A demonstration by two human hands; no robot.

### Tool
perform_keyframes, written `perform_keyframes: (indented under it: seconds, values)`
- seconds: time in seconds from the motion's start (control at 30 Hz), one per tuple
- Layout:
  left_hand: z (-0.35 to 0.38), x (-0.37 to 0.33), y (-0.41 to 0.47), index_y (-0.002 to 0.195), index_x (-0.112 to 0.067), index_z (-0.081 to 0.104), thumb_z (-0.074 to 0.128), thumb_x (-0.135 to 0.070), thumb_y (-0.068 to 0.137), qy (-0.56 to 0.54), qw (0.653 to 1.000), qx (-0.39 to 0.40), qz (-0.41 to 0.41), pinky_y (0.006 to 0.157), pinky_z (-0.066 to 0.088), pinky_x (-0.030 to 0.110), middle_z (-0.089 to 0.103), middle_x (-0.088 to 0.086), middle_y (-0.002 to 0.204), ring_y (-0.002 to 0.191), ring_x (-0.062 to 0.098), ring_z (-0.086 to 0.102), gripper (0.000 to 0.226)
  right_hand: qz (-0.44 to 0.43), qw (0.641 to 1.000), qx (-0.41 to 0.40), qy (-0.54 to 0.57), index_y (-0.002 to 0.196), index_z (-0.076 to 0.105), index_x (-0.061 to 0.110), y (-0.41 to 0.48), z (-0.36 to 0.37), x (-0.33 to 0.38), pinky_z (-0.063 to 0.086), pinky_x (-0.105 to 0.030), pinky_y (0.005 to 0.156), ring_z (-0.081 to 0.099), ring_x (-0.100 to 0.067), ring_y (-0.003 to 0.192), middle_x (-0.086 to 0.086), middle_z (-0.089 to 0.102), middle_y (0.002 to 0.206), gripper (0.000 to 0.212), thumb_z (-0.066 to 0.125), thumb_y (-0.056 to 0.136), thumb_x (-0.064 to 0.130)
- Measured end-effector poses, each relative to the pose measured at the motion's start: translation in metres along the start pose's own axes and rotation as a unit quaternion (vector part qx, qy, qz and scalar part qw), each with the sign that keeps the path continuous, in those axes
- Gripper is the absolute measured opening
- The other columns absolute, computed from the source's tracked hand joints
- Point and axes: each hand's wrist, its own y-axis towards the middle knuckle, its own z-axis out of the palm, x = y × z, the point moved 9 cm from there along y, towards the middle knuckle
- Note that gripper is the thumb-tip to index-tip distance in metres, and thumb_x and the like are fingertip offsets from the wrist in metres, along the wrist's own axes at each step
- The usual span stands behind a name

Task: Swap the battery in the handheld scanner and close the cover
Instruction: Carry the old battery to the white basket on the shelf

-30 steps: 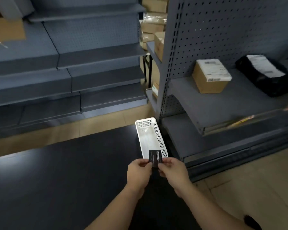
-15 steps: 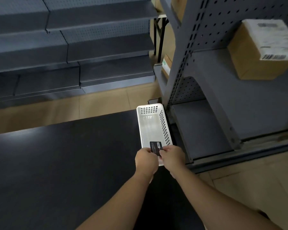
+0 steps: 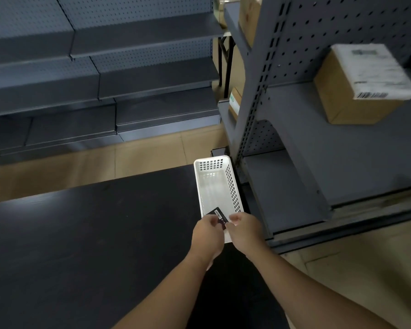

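Currently both hands, left hand [image 3: 205, 236] and right hand [image 3: 243, 230], pinch the black battery [image 3: 218, 217] between fingers over the near end of the white basket [image 3: 201, 184] on the dark desk [image 3: 81, 245]; no scanner visible, so insertion and cover closing apparently remain.

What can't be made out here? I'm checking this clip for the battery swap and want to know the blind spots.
Head view only:
- Scanner: not in sight anywhere.
- Battery: label print too small to read; lower part hidden by the left hand and right hand.
- White basket: near end covered by both hands.
- Cardboard box: label blurred.
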Motion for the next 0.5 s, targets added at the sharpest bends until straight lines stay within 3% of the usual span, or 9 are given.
perform_keyframes:
  seconds: [0.1,0.17,0.3,0.4,0.5]
  values:
    - [-0.021,-0.009,-0.016,0.135,-0.014,0.057,0.042,-0.017,0.102,0.094,0.995,0.009,0.044,0.084,0.042,0.019,0.061,0.0,0.131,0.111,0.014,0.057,0.037,-0.053,0.996,0.025,-0.062,0.127,0.063,0.015,-0.018,-0.011,0.021,0.048,-0.025,0.089,0.062,-0.02,0.113,-0.003,0.065,0.128,0.033,0.059,0.094,0.018]
    - [-0.042,-0.013,-0.03,0.133,-0.014,0.058,0.043,-0.019,0.102,0.177,0.982,0.021,0.068,0.086,0.044,0.022,0.062,0.004,0.132,0.112,0.016,0.059,0.035,-0.1,0.985,0.062,-0.13,0.128,0.062,0.017,-0.035,-0.009,0.043,0.051,-0.03,0.091,0.061,-0.023,0.112,-0.004,0.063,0.128,0.034,0.055,0.095,0.019]
    - [-0.106,0.002,-0.058,0.139,-0.016,0.051,0.045,-0.026,0.102,0.316,0.947,0.0,0.049,0.099,0.049,0.035,0.054,0.007,0.139,0.119,0.025,0.057,0.038,-0.215,0.923,0.142,-0.286,0.113,0.062,0.031,-0.076,0.018,0.1,0.051,-0.038,0.098,0.06,-0.019,0.104,-0.002,0.059,0.118,0.021,0.054,0.094,0.025]
    - [-0.166,0.01,-0.088,0.14,-0.016,0.048,0.044,-0.029,0.103,0.358,0.932,-0.057,0.025,0.1,0.049,0.043,0.051,0.009,0.141,0.121,0.029,0.056,0.04,-0.287,0.873,0.153,-0.365,0.142,0.047,0.023,-0.115,0.04,0.151,0.045,-0.037,0.105,0.053,-0.022,0.129,-0.002,0.048,0.146,0.049,0.059,0.095,0.029]
    - [-0.221,0.016,-0.124,0.141,-0.014,0.047,0.043,-0.03,0.102,0.362,0.925,-0.118,0.019,0.105,0.044,0.048,0.049,0.009,0.144,0.128,0.032,0.05,0.042,-0.35,0.84,0.158,-0.383,0.148,0.04,0.022,-0.159,0.065,0.201,0.044,-0.039,0.107,0.048,-0.026,0.134,-0.004,0.042,0.153,0.057,0.059,0.095,0.032]
